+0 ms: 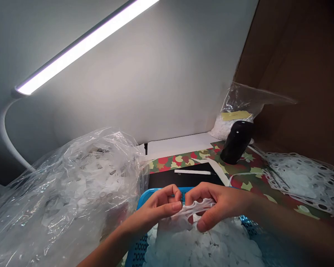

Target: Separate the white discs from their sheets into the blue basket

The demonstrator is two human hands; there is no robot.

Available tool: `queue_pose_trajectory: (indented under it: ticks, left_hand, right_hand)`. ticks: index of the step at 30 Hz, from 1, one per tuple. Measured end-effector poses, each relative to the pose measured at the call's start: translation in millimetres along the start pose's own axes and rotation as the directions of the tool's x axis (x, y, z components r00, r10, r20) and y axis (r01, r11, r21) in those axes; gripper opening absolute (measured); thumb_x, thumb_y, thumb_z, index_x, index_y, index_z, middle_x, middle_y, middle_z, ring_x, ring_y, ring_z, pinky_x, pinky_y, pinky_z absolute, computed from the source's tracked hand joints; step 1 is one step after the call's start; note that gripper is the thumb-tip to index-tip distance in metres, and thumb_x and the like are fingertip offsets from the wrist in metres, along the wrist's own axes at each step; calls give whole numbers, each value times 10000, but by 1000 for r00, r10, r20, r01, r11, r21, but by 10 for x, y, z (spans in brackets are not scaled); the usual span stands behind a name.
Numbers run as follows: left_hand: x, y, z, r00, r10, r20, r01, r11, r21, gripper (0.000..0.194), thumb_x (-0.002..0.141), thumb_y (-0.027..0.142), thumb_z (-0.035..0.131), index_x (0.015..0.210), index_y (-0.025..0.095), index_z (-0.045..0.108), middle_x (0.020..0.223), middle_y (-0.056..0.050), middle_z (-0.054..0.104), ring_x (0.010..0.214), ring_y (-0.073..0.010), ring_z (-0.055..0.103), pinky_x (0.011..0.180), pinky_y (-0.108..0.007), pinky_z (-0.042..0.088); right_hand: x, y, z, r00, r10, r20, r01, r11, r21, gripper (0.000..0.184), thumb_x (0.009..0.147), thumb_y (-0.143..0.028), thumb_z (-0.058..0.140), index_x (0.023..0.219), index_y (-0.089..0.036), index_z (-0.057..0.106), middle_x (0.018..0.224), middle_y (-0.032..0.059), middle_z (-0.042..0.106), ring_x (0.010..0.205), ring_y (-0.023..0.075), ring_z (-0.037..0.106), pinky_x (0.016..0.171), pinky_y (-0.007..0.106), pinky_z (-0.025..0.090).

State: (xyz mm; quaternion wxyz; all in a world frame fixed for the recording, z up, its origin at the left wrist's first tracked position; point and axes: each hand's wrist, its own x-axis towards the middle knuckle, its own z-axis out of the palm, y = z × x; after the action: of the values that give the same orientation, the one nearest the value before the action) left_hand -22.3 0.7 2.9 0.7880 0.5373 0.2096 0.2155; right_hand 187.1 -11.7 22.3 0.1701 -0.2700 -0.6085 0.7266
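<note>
Camouflage-patterned table (pixel 180 161); blue basket (pixel 132 256) holding white discs (pixel 178 248), seemingly.

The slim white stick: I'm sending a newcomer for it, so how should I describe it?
Start at the blue basket holding white discs. Just beyond its far edge lies a flat black sheet, and the slim white stick rests on that. It is narrow, straight and pale against black, unlike the broad white sheet farther back.

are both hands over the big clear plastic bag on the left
No, the left hand and right hand hold a thin white piece over the blue basket of white discs.
</note>
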Motion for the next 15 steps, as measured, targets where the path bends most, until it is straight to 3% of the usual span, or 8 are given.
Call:
queue_pose_trajectory:
  ticks: [7,15]
  left_hand:
    - [-14,21,-27,998,-67,-6,68,993,97,338,722,441,673,769,140,526,683,6,452,576,-79,356,528,-201,226]
    - [-24,73,-36,991,-123,-52,128,985,115,285,720,400,691,735,140,574,642,-4,546,513,-69,400,500,-199,245]
  right_hand:
    - [23,-5,35,997,-67,-27,69,995,70,181,725,-255,722,779,-122,613,619,-52,479,519,40,363,468,182,240]
    - [13,-4,62,994,-47,-96,58,991,120,230,789,-319,672,744,-128,552,706,-11,601,479,27,336,432,173,222]
